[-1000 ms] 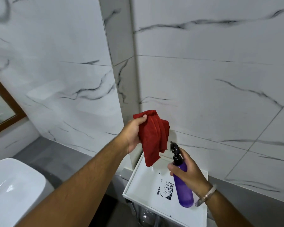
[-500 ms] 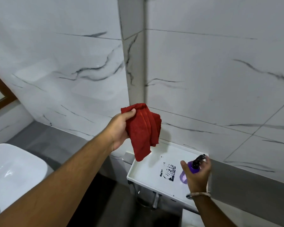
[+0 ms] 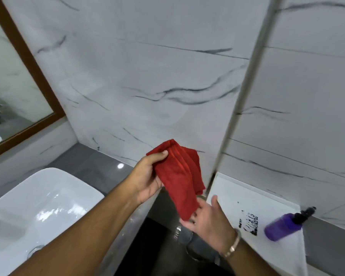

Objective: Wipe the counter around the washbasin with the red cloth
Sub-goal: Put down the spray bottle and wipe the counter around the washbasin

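Head view: one white washbasin at lower left, its bowl wet and glossy, with a metal drain at the bottom edge; nothing else is seen lying in it. Grey table runs behind the basin to the marbled wall tiles. One white tray at lower right holds one purple spray bottle with a black nozzle, lying on its side near the tray's right edge; a black printed mark sits on the tray floor, left of the bottle. One red cloth hangs in the air between basin and tray, clear of the table. Left hand pinches the cloth's upper edge, thumb on the near face, the other fingers hidden behind the fabric. Right hand, one metal bracelet at the wrist, meets the cloth's lower tip with fingers loosely curled; whether they grip it or only touch it cannot be told. One wood-framed mirror occupies the upper left.
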Demonstrator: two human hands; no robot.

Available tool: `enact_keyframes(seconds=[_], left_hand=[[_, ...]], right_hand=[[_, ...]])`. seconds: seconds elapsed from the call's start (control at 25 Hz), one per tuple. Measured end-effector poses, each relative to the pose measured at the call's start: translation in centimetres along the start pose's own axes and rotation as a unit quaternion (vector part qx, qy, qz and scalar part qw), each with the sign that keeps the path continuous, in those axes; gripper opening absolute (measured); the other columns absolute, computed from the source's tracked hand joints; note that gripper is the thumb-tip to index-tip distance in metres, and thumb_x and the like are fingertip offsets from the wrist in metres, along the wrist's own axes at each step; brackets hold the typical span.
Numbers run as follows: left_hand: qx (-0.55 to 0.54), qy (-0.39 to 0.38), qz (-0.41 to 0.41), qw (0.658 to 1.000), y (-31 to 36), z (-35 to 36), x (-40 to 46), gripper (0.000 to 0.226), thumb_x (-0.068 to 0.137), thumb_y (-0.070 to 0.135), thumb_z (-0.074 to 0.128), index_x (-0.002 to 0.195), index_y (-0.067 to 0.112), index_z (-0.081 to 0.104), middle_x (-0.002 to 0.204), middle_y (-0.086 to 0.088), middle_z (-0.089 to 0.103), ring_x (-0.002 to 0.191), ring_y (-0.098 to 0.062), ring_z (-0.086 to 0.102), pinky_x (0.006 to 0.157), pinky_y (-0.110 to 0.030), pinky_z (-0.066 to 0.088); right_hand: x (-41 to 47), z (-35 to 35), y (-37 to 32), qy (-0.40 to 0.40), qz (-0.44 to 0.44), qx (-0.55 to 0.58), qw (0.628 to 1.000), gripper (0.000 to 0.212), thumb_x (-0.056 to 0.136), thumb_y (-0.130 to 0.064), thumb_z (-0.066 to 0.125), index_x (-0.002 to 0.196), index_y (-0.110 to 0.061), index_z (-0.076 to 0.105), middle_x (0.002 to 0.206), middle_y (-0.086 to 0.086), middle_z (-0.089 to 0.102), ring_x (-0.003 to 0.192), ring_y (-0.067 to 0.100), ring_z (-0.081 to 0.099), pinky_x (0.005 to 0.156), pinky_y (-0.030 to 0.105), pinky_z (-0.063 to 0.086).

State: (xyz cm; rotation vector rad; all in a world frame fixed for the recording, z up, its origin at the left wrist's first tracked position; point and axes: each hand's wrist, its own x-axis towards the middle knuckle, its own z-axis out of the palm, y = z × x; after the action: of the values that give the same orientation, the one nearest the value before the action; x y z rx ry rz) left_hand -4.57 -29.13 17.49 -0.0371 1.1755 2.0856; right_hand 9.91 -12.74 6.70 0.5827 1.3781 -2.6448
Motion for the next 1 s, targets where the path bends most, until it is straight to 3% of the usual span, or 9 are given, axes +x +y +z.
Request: enact_keyframes(seconds=[0.12, 0.24, 0.48, 0.6, 0.68, 0.76, 0.8, 0.92, 1.0], left_hand=[[-0.076, -0.004, 0.023, 0.997, 2.5, -6.7, -0.9, 0.036, 0.09, 0.014, 0.057, 0.117, -0.004, 0.07, 0.112, -0.023, 0.073, 0.097, -0.033, 0.074, 0.095, -0.052, 0.053], [-0.097, 0.029, 0.04, 0.994, 3.9, -13.0, -1.9, 0.032, 0.09, 0.012, 0.058, 0.116, -0.002, 0.071, 0.11, -0.02, 0.075, 0.095, -0.031, 0.075, 0.091, -0.052, 0.058], [0.179, 0.141, -0.093, 0.969, 3.0, -22.0, 0.6, 0.038, 0.089, 0.03, 0.078, 0.118, 0.006, 0.072, 0.11, -0.013, 0.077, 0.092, -0.021, 0.076, 0.076, -0.039, 0.065], [0.22, 0.15, -0.058, 0.962, 3.1, -23.3, 4.5, 0.006, 0.096, 0.019, 0.073, 0.099, 0.014, 0.07, 0.098, -0.006, 0.075, 0.085, -0.016, 0.07, 0.081, -0.034, 0.06], [0.286, 0.15, -0.011, 0.946, 4.2, -23.8, 7.2, 0.015, 0.098, 0.007, 0.067, 0.093, 0.021, 0.065, 0.092, 0.001, 0.07, 0.088, -0.014, 0.063, 0.082, -0.031, 0.051], [0.424, 0.139, 0.028, 0.895, 5.0, -25.1, 9.7, 0.022, 0.093, -0.003, 0.071, 0.099, 0.017, 0.065, 0.1, -0.003, 0.068, 0.095, -0.017, 0.062, 0.084, -0.032, 0.05], [0.53, 0.132, 0.04, 0.837, 5.0, -26.1, 10.6, 0.027, 0.089, -0.003, 0.075, 0.106, 0.015, 0.065, 0.108, -0.005, 0.067, 0.101, -0.021, 0.063, 0.087, -0.033, 0.049], [0.759, 0.172, 0.004, 0.627, 4.4, -29.1, 9.3, 0.046, 0.092, 0.027, 0.076, 0.135, 0.026, 0.058, 0.138, 0.001, 0.061, 0.126, -0.024, 0.056, 0.11, -0.04, 0.041], [0.775, 0.207, 0.037, 0.597, 3.7, -30.8, 7.8, 0.052, 0.099, 0.053, 0.058, 0.144, 0.027, 0.053, 0.146, 0.003, 0.058, 0.137, -0.022, 0.049, 0.122, -0.047, 0.026]], right_hand=[[4.7, 7.9, -1.1, -0.076, 0.036, 0.08, 0.993, 0.067, 0.079, -0.033, 0.078, 0.136, -0.007, 0.053, 0.137, 0.019, 0.056, 0.123, 0.031, 0.056, 0.105, 0.052, 0.044], [8.1, 11.1, -0.4, -0.08, -0.001, 0.05, 0.996, 0.044, 0.088, -0.008, 0.06, 0.132, -0.003, 0.055, 0.128, 0.024, 0.062, 0.115, 0.037, 0.062, 0.084, 0.043, 0.057], [12.2, 10.4, 1.3, -0.031, 0.071, -0.134, 0.988, 0.042, 0.082, -0.005, 0.069, 0.124, -0.005, 0.06, 0.114, 0.021, 0.07, 0.102, 0.035, 0.069, 0.072, 0.037, 0.06], [16.6, 9.4, 0.9, 0.013, 0.04, -0.166, 0.985, 0.072, 0.061, -0.019, 0.088, 0.124, -0.003, 0.059, 0.11, 0.02, 0.072, 0.095, 0.032, 0.071, 0.068, 0.036, 0.06], [19.8, 9.0, 0.1, 0.022, -0.055, -0.235, 0.97, 0.068, 0.059, -0.02, 0.092, 0.118, -0.006, 0.063, 0.103, 0.014, 0.074, 0.088, 0.02, 0.073, 0.069, 0.031, 0.06], [22.3, 8.7, -0.3, 0.007, -0.184, -0.378, 0.907, 0.034, 0.079, -0.003, 0.077, 0.11, -0.012, 0.066, 0.101, -0.004, 0.075, 0.085, -0.001, 0.069, 0.078, 0.02, 0.056], [23.2, 8.4, 0.2, -0.019, -0.25, -0.46, 0.852, 0.028, 0.086, 0.002, 0.066, 0.11, -0.012, 0.067, 0.104, -0.008, 0.074, 0.091, -0.007, 0.066, 0.083, 0.014, 0.051], [26.1, 4.1, 5.4, -0.226, -0.313, -0.711, 0.588, 0.053, 0.08, -0.013, 0.044, 0.132, -0.011, 0.056, 0.134, 0.011, 0.058, 0.125, 0.021, 0.055, 0.103, 0.033, 0.046], [26.8, 0.7, 9.5, -0.3, -0.218, -0.825, 0.427, 0.079, 0.083, -0.053, 0.047, 0.15, -0.016, 0.027, 0.156, 0.018, 0.026, 0.142, 0.038, 0.027, 0.112, 0.052, 0.032]])
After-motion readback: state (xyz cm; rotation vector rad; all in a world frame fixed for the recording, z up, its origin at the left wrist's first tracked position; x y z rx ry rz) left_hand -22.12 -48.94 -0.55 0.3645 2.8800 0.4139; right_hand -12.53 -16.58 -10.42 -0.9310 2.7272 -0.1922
